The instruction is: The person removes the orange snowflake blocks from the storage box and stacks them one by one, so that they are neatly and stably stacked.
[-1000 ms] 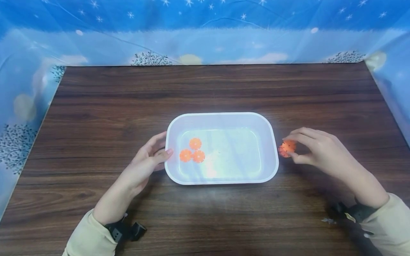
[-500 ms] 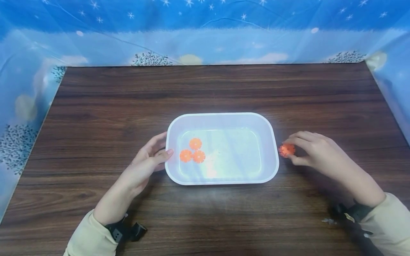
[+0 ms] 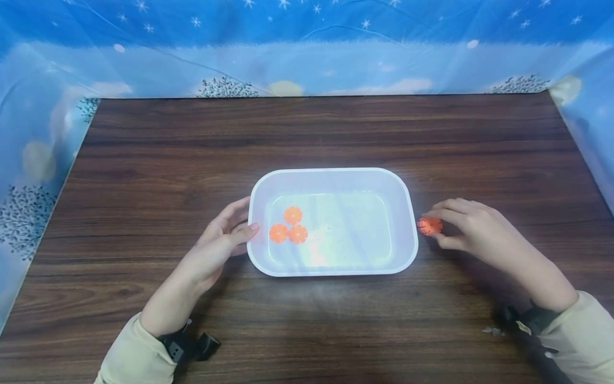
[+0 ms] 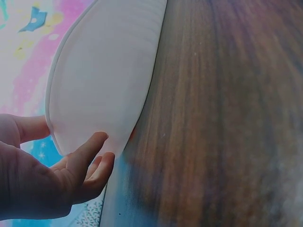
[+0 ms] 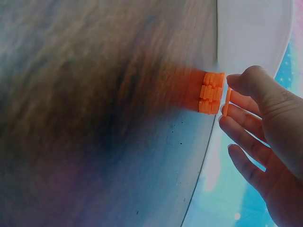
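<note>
My left hand (image 3: 218,240) holds the left end of a white plastic tub (image 3: 405,261), the thumb over its rim and the other fingers against the outer wall (image 4: 102,71). Inside the tub, toward its left end, lie 3 orange notched discs (image 3: 293,215). Just outside the right end, my right hand (image 3: 472,226) pinches one thin orange disc (image 5: 227,101) between thumb and fingers. Directly under that disc, a short stack of orange notched discs (image 5: 211,93) stands on the table; a narrow gap shows between them in the right wrist view.
The dark wood-grain table (image 3: 336,133) extends around the tub. Blue snowflake-patterned cloth (image 3: 307,69) hangs behind and at the sides. A small clear scrap (image 3: 494,331) lies near the right wrist. Each wrist wears a black camera strap (image 3: 184,344).
My right hand has dropped slightly toward the stack, and the pinched disc sits closer over it than a second ago. The left hand, the tub and the discs inside stay put.
</note>
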Motion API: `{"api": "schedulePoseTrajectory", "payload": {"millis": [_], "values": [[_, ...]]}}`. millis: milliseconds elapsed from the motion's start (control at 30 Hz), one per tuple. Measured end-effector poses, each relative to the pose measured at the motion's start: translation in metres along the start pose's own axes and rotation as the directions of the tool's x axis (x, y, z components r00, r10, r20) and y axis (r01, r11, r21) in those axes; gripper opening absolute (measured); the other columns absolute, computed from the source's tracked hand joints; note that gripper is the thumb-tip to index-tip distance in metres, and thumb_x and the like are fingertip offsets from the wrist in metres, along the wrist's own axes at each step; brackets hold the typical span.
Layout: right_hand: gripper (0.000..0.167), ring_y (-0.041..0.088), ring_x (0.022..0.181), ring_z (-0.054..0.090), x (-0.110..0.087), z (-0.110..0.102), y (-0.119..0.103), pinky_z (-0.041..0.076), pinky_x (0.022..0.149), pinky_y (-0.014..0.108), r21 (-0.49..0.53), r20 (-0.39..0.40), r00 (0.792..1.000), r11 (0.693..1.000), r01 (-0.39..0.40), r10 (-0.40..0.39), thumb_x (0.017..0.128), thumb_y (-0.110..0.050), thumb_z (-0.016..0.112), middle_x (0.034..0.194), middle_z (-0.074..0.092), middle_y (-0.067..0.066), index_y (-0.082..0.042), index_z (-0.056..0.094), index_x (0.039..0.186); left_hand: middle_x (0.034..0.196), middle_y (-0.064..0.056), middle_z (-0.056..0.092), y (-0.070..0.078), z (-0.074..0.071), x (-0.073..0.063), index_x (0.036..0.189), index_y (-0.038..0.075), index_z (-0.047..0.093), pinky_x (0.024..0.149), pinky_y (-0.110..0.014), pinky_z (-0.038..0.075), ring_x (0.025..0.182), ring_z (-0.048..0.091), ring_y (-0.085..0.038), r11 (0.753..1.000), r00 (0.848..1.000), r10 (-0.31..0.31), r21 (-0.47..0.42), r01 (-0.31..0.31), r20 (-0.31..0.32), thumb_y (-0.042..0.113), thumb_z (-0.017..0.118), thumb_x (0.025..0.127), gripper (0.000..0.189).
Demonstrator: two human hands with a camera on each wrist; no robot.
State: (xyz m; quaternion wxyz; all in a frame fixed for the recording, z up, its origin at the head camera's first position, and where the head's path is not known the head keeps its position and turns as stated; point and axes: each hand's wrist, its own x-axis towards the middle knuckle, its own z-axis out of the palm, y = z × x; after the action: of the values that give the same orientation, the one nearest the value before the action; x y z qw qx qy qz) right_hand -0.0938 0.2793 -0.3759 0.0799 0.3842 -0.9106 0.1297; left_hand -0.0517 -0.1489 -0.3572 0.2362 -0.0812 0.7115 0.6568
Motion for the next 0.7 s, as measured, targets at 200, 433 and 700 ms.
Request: {"api": "schedulePoseTrajectory", "payload": {"millis": [200,433,700], "values": [[0.04,0.022,0.085,0.063,0.0012,0.0006,0.0006,0.053,0.07,0.041,-0.002,0.009,1.0,1.0,-0.004,0.004,0.062,-0.013,0.081,0.095,0.066,0.006,-0.008,0.07,0.1,0.145,-0.011,0.034,-0.0002,-0.0002,0.0005,0.147,0.016,0.024,0.097,-0.043,0.039,0.126,0.041,-0.028,1.0,1.0,-0.002,-0.003,0.002,0.001,0.021,0.053,0.095,0.061],[0.042,0.024,0.085,0.063,0.0011,-0.001,0.0019,0.051,0.071,0.044,0.023,0.046,0.999,1.0,-0.016,0.015,0.063,-0.015,0.081,0.096,0.066,0.006,-0.009,0.069,0.103,0.145,-0.011,0.034,-0.0007,-0.0006,0.0006,0.147,0.015,0.023,0.099,-0.045,0.038,0.127,0.04,-0.028,1.0,1.0,-0.005,-0.008,0.005,0.004,0.021,0.054,0.095,0.061],[0.041,0.02,0.086,0.062,0.0,-0.0022,0.0007,0.052,0.072,0.042,0.032,0.079,0.996,0.999,-0.042,0.04,0.066,-0.017,0.08,0.097,0.065,0.003,-0.01,0.068,0.104,0.146,-0.011,0.033,-0.0005,-0.0004,0.0005,0.148,0.015,0.023,0.099,-0.044,0.038,0.128,0.04,-0.028,1.0,1.0,-0.004,-0.002,0.004,0.001,0.022,0.054,0.095,0.061]]}}
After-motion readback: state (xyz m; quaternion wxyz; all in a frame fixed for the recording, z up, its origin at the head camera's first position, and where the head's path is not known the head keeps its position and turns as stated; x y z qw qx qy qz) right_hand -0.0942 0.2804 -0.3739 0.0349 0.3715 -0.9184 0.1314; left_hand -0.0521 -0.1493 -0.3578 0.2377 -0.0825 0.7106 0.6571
